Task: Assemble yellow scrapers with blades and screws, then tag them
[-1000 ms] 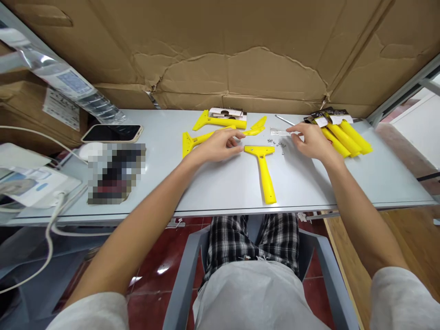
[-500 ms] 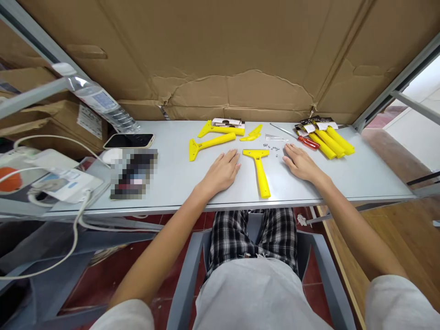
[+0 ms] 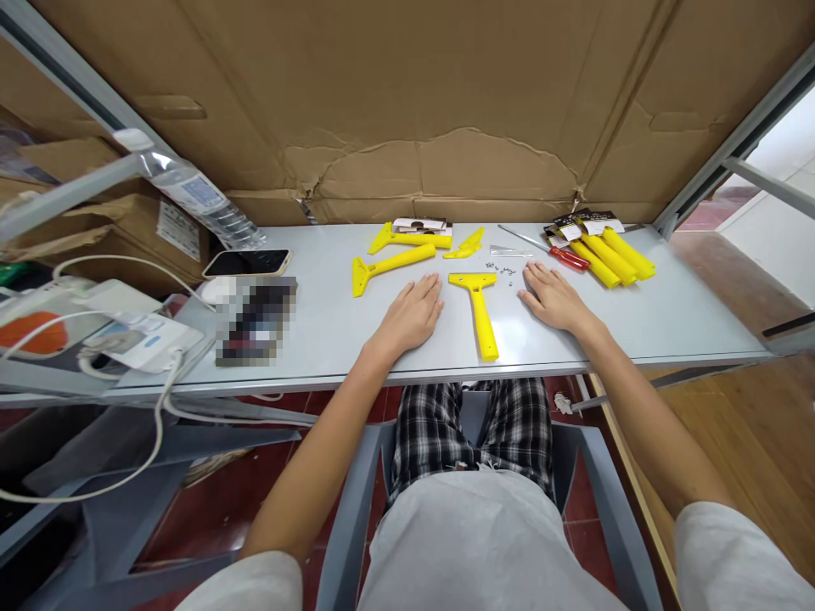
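My left hand (image 3: 413,316) lies flat on the grey table (image 3: 324,322), fingers stretched out, holding nothing. My right hand (image 3: 553,297) rests flat too, with its thumb apart. Between them lies a yellow scraper (image 3: 481,316), its wide head pointing away from me. Small screws (image 3: 500,269) are scattered beyond it, near my right fingertips. Behind those are thin metal blades (image 3: 509,251) and yellow plastic pieces (image 3: 466,244). A screwdriver with a red handle (image 3: 569,258) lies past my right hand. Another yellow scraper (image 3: 391,266) is beyond my left hand.
Yellow handles (image 3: 609,256) with black-and-white cards lie at the right. A further scraper (image 3: 407,239) lies by the cardboard wall (image 3: 433,102). To the left are a phone (image 3: 247,263), a blurred-out item (image 3: 256,322), a water bottle (image 3: 197,195) and a power strip with cables (image 3: 143,339).
The camera view has shifted slightly. Both hands stay flat on the table, and the scrapers and screws lie as before.
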`<state>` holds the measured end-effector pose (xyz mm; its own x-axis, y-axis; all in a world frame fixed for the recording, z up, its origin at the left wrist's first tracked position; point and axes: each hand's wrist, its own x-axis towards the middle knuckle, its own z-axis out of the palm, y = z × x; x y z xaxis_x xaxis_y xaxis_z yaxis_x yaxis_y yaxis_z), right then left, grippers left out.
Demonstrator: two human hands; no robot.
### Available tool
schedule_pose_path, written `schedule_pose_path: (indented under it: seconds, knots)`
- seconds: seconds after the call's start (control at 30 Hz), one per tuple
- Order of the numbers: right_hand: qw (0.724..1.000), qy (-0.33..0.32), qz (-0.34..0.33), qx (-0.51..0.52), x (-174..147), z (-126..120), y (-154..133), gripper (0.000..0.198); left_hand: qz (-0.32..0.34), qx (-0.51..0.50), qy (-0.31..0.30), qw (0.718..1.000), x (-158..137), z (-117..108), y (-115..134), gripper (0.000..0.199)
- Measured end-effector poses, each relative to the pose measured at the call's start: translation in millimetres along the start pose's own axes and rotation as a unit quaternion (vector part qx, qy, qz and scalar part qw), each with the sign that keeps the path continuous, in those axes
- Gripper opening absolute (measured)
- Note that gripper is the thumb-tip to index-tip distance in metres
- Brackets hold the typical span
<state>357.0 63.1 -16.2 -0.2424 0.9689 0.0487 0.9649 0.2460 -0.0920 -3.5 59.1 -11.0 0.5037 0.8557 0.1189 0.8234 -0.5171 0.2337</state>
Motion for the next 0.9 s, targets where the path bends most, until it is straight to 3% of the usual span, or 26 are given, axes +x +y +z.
schedule_pose_path:
  seconds: [0.9]
  knots:
    - [1.0,0.004,-0.011,0.006,-0.9,0.5,2.2,0.085,-0.005,-0.012,-0.007,1.0,-1.1,-2.5,1.3,0.067]
